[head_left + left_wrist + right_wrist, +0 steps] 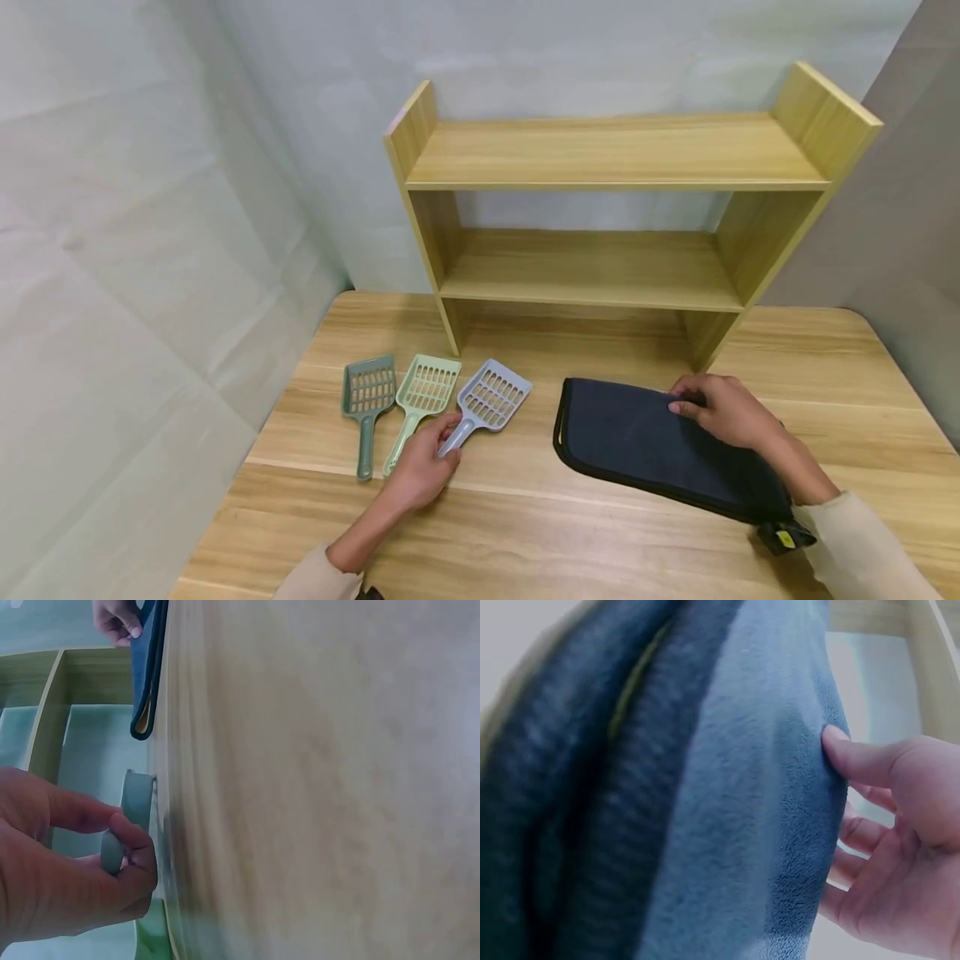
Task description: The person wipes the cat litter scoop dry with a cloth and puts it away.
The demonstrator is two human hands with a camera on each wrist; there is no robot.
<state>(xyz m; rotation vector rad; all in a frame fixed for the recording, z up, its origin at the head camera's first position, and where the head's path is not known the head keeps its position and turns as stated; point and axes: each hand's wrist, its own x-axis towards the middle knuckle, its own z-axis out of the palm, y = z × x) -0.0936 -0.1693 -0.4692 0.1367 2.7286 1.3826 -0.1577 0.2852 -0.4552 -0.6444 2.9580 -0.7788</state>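
Note:
My left hand [427,462] pinches the handle of a greyish-lavender slotted litter scoop [493,397] between thumb and fingers. In the left wrist view, that handle's end [112,852] pokes out between thumb and fingers. Beside it, a pale green litter scoop [427,387] and a dark grey-green one [369,390] lie with handles toward me. On the right, my right hand [723,408] grips the far edge of a folded dark blue, black-edged cloth mat [622,429], thumb on top. Close up in the right wrist view, the mat [735,795] looks fuzzy; the other fingertips are partly hidden behind it.
A wooden two-tier shelf [600,271] stands at the back of the wooden table [525,533]. Light cloth [135,250] hangs behind and to the left. Near the right sleeve [862,542] sits a small black item with a yellow patch [784,538].

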